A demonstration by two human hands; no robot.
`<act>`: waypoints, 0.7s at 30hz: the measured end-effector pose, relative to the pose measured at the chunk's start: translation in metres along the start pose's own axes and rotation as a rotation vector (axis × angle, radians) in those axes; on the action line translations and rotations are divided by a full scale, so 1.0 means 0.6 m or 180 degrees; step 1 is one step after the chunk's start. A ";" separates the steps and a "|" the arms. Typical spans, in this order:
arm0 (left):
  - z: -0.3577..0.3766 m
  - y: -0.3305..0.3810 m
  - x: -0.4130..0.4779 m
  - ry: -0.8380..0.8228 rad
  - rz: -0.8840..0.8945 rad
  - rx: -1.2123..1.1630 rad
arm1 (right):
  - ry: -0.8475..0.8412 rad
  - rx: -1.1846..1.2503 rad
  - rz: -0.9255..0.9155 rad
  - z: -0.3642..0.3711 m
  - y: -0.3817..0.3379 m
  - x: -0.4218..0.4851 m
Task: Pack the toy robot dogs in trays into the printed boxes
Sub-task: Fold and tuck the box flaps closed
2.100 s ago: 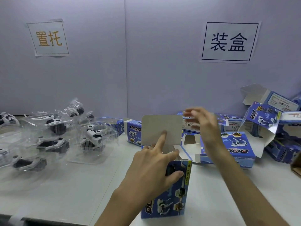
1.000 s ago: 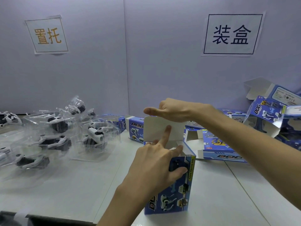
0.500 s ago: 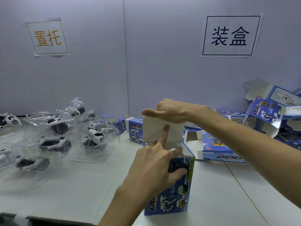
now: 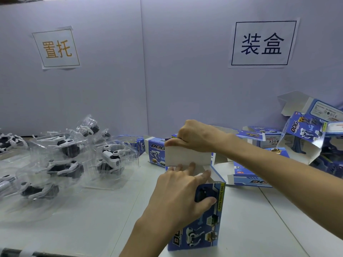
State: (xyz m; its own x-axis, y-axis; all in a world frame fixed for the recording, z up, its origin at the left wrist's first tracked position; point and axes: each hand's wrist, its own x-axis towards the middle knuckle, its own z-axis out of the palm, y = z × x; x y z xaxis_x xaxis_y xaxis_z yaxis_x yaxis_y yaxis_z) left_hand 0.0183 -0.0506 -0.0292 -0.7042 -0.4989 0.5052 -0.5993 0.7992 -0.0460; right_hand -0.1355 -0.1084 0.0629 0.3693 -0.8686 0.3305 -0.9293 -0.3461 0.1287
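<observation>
A blue box (image 4: 204, 229) stands upright on the white surface (image 4: 89, 216). The left hand (image 4: 178, 197) grips its side; the right hand (image 4: 193, 136) pinches its raised white flap (image 4: 187, 157). To the left lie toy dogs (image 4: 111, 157) in clear trays (image 4: 111, 184).

You're facing a pale lilac panel wall (image 4: 111, 89), vertical seam near its middle. White paper sign with orange characters (image 4: 56, 49) taped left, white paper sign with dark framed characters (image 4: 262, 43) right. White flat bench (image 4: 92, 219) below, evenly lit.
</observation>
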 end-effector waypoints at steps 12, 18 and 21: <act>0.002 -0.004 -0.010 0.0363 0.0198 0.0032 | -0.1524 0.2505 0.0504 -0.044 0.018 -0.082; -0.006 0.004 -0.019 0.0485 0.0183 0.0059 | -0.1145 0.2433 0.0095 0.022 -0.023 -0.157; -0.001 0.007 -0.021 0.0531 0.0127 0.0035 | -0.0849 0.2515 0.0183 0.032 -0.032 -0.164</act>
State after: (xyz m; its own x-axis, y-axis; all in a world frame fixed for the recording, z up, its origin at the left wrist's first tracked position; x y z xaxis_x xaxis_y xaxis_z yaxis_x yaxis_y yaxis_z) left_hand 0.0247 -0.0407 -0.0351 -0.6552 -0.4035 0.6387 -0.5768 0.8132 -0.0779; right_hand -0.1540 -0.0228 0.0101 0.4019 -0.9129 0.0711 -0.7081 -0.3591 -0.6080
